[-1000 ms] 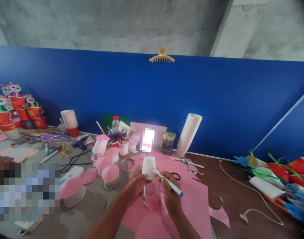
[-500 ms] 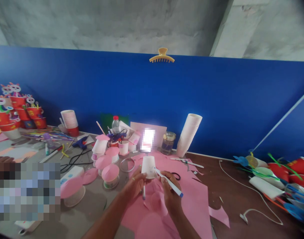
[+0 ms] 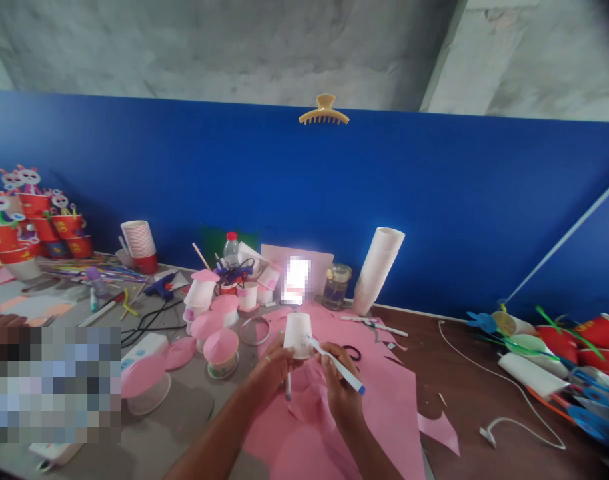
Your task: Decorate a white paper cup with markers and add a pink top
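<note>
An upside-down white paper cup (image 3: 298, 333) is held above the pink paper sheet (image 3: 389, 400), gripped at its rim by my left hand (image 3: 269, 373). A second pen (image 3: 287, 387) hangs down from that same hand. My right hand (image 3: 338, 383) pinches a white marker with a blue end (image 3: 340, 367), and its tip rests against the cup's side. Small dots show on the cup wall.
Pink-topped paper cups (image 3: 219, 350) stand left of my hands, with a tape ring (image 3: 255, 331) and a blue glue gun (image 3: 162, 285). A tall white cup stack (image 3: 379, 270) and a jar (image 3: 337, 287) stand behind. Scissors (image 3: 353, 352) lie on the pink sheet. Red cups (image 3: 594, 333) and a white cable (image 3: 514, 400) lie right.
Hardly anything differs; both hands and the cup stay put, and the marker tip has shifted only slightly on the cup's side.
</note>
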### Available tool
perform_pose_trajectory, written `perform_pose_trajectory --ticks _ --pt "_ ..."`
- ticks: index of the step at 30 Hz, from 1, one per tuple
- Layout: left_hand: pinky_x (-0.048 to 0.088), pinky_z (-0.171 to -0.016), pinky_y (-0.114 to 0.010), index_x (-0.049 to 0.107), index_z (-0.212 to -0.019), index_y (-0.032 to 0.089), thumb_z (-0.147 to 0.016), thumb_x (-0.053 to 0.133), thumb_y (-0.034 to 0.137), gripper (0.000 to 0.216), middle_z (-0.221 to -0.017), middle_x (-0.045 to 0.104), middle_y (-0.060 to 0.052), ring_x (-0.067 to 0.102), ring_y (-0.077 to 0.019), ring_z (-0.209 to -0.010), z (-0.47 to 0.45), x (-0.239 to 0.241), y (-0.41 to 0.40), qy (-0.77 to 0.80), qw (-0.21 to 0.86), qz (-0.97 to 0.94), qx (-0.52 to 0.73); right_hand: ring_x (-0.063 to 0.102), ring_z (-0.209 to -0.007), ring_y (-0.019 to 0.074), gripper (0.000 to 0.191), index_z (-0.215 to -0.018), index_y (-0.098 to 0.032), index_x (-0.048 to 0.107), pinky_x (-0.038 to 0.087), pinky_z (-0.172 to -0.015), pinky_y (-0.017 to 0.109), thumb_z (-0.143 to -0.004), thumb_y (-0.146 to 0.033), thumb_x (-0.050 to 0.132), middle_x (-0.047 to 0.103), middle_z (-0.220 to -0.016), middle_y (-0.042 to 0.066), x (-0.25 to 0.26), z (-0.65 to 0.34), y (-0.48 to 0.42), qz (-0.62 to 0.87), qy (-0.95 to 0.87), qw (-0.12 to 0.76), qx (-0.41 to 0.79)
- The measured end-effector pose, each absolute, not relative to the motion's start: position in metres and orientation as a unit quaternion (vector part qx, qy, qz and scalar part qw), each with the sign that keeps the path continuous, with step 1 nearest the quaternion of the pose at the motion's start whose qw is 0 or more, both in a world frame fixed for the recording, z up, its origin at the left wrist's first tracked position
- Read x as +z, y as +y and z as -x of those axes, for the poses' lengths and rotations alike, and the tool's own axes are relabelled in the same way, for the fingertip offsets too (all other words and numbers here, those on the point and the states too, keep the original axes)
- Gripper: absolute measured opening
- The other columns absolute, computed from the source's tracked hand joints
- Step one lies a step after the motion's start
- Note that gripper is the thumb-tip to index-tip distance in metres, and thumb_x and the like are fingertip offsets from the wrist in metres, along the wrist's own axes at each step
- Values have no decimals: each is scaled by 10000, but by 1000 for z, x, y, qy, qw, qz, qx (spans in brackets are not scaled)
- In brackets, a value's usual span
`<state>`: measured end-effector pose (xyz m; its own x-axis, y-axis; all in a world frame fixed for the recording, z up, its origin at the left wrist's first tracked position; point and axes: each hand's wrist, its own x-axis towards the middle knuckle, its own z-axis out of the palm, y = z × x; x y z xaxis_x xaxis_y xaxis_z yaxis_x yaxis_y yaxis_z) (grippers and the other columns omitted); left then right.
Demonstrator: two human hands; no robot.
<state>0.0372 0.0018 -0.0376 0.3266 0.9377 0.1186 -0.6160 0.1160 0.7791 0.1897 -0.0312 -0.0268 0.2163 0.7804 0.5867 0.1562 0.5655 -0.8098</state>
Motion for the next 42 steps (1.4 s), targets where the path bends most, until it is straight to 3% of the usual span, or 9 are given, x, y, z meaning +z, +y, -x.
perform_pose_trajectory --ticks 10,20,42 --pt "442 -972 -396 657 -1185 165 -764 710 286 441 -1035 743 -124 651 -293 -1094 -37 -34 1 203 714 -404 535 672 -721 191 253 -945 -200 688 560 -637 294 -927 -425 571 705 -831 63 -28 -188 -31 402 -569 672 250" --pt "441 -976 -391 641 -1218 181 -834 611 250 392 -1145 722 -117 648 -271 -1101 -36 -33 -4 235 703 -413 529 669 -741 195 259 -955 -202 686 561 -665 303 -938 -426 557 701 -824 60 -27 -190 -32 408 -584 660 238" --pt "447 -991 -405 633 -1230 185 -789 690 268 452 -1119 732 -125 642 -294 -1136 -36 -33 -1 210 718 -403 528 655 -678 183 268 -930 -200 684 545 -610 288 -935 -436 557 689 -773 48 -22 -188 -33 406 -586 663 229"
